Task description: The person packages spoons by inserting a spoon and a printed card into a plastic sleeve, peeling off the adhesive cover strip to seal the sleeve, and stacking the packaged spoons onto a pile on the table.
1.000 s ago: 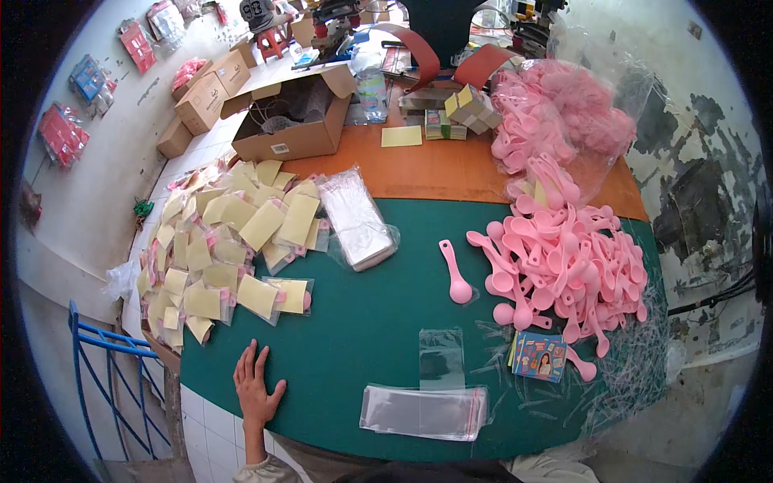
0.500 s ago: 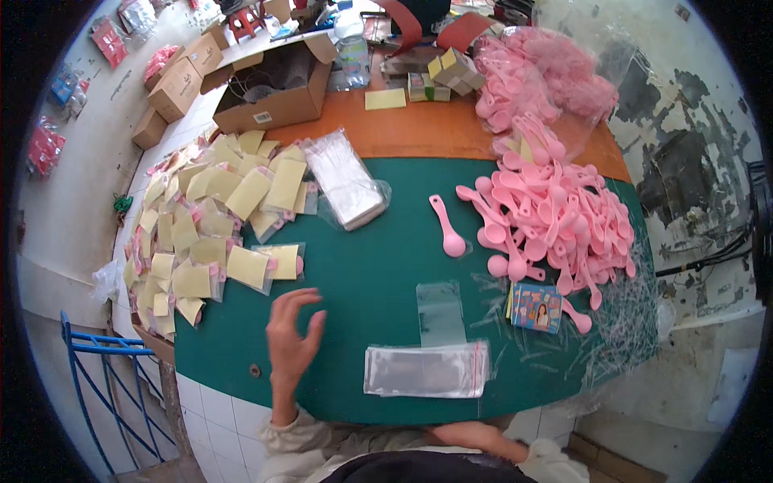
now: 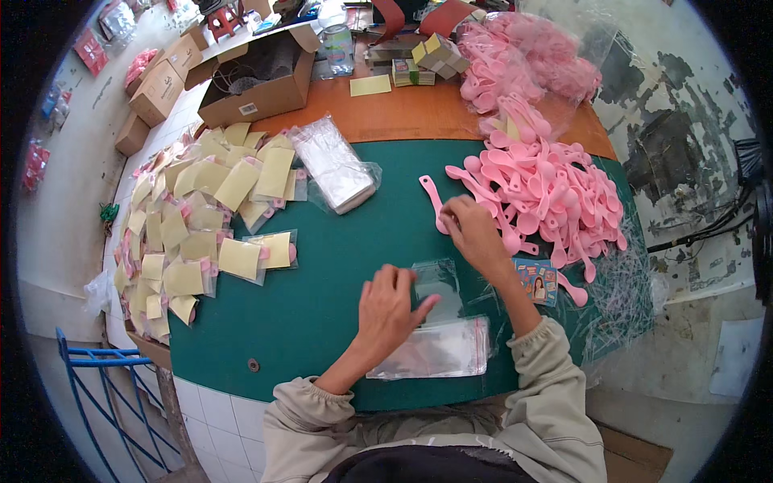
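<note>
On the green table, my right hand reaches to a single pink spoon, its fingers closed around the bowl end. The handle points away from me; the bowl is mostly hidden under my fingers. My left hand is open, thumb spread, just above the clear plastic bags. A stack of clear bags lies near the table's front edge, and one separate bag extends beyond it, partly covered by my left fingers. Beside my right wrist lies a small stack of printed cards.
A large heap of pink spoons fills the right side, with plastic scraps below it. Filled bags with yellowish cards pile up at left. Farther back are a wrapped bag bundle, an open cardboard box and a water bottle.
My right hand has come up from the table's front edge to the lone spoon. My left hand has moved right, over the clear bags. The whole view has shifted slightly.
</note>
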`<state>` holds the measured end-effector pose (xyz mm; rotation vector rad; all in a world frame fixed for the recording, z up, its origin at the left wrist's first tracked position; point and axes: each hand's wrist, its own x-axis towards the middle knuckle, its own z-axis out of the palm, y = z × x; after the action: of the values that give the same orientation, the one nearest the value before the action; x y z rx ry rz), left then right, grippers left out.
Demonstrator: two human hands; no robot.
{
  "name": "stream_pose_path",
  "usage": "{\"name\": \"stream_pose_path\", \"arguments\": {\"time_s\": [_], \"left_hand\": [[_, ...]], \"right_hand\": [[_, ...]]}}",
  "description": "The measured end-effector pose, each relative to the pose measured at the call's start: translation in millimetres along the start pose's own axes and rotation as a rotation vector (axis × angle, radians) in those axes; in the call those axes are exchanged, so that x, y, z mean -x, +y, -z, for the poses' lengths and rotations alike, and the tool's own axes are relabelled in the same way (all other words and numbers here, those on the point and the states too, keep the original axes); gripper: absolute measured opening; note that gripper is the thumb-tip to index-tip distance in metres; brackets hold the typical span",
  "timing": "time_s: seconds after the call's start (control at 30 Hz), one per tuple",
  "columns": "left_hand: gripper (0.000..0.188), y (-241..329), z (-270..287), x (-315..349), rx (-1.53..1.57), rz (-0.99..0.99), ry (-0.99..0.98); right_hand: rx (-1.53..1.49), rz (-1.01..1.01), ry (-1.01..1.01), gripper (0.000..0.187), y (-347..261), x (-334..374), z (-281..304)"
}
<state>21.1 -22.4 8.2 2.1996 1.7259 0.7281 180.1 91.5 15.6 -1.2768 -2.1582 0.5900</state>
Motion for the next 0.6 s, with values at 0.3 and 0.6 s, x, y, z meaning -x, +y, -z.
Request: {"name": "stream_pose_path", "arguments": {"time_s": [0.3, 0.6], "left_hand": [[0.018, -24, -12, -8, 0.436, 0.055, -0.041], [0.019, -59, 4, -24, 1.336, 0.42, -0.288]], "right_hand": [[0.258, -0.058, 0.205, 0.045, 2, -8, -32], [-0.048, -0.123, 0.022, 0.05, -3, 25, -16]]}}
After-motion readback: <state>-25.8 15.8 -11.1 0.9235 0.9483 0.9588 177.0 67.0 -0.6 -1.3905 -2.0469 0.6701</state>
